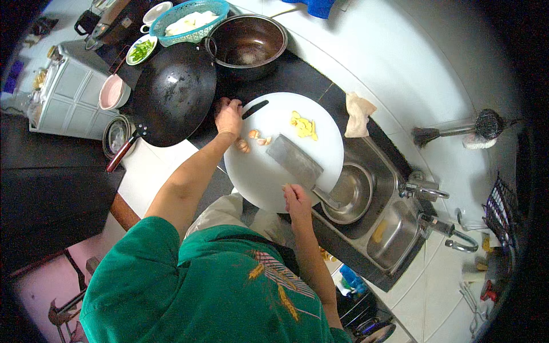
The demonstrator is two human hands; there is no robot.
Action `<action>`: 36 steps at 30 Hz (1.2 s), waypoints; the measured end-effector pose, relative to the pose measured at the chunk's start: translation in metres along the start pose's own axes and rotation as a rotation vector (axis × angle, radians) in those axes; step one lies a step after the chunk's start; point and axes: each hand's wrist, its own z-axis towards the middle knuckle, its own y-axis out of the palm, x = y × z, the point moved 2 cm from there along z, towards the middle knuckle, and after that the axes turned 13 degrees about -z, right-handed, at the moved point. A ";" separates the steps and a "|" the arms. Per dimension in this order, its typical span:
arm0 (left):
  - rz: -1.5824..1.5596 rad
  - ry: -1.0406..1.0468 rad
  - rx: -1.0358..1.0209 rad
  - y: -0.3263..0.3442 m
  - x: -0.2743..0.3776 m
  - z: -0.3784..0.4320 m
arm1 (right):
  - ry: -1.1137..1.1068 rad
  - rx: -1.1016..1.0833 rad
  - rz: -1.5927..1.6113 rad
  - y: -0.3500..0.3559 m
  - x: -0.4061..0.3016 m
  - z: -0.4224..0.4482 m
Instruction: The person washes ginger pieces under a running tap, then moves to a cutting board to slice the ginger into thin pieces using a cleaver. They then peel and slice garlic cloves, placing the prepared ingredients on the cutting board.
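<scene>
A round white cutting board [266, 188] lies on the dark counter before me. On it a cleaver [295, 159] rests flat, its metal handle pointing towards the sink. Sliced ginger [303, 126] sits in a small pile near the far side, and several garlic cloves [243, 145] lie near the left edge. My left hand [229, 115] is at the board's upper left rim, beside the handle slot; its fingers are partly hidden, so a hold cannot be made out. My right hand [297, 200], fingers curled together, is over the board's near edge by the cleaver's handle, with a small pale piece at its fingertips.
A black wok [173, 94] stands left, beside an empty dark pot [251, 40], a blue basket of white food [156, 28] and a dish of green pieces [141, 50]. Right are a double sink [396, 244] holding a metal basin [354, 195], and a cloth [358, 115] at its edge.
</scene>
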 end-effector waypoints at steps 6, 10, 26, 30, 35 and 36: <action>-0.148 0.243 -0.021 -0.016 0.018 -0.001 | -0.358 0.122 -0.410 -0.012 -0.020 0.012; -0.141 0.406 -0.190 -0.016 0.035 -0.042 | -0.608 0.140 -0.579 0.004 -0.030 0.026; -1.323 -0.762 -0.331 -0.076 0.056 -0.217 | -0.570 -0.174 -0.564 0.025 -0.052 0.007; -1.316 -0.884 -0.414 -0.100 0.002 -0.249 | -0.722 -0.306 -0.706 0.070 -0.042 -0.034; -1.454 -1.154 0.037 -0.156 -0.158 -0.321 | -0.531 -0.553 -0.758 0.123 -0.018 -0.056; -1.379 -1.253 0.164 -0.176 -0.187 -0.339 | -0.487 -0.522 -0.720 0.125 -0.015 -0.058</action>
